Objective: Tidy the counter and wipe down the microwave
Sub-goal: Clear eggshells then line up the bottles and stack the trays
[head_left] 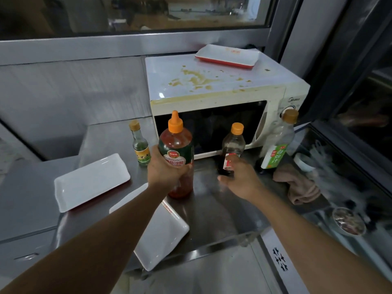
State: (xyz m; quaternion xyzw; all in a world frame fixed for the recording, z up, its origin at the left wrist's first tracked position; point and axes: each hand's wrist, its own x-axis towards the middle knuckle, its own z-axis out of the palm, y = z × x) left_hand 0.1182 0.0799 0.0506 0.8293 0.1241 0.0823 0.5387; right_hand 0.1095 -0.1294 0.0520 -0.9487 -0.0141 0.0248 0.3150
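A white microwave [212, 81] stands on the steel counter [212, 209], its top smeared with brownish stains. My left hand [163, 168] grips a large red sauce bottle [177, 145] with an orange nozzle cap, held in front of the microwave door. My right hand [241, 177] is around the lower part of a dark bottle [232, 145] with an orange cap; the fingers look blurred. A pink cloth [301, 183] lies crumpled at the right.
A small green bottle [141, 145] stands at the left of the microwave, a clear bottle with a green label [277, 143] at its right. White rectangular trays lie on the counter [91, 181] [161, 232] and on the microwave top [229, 55].
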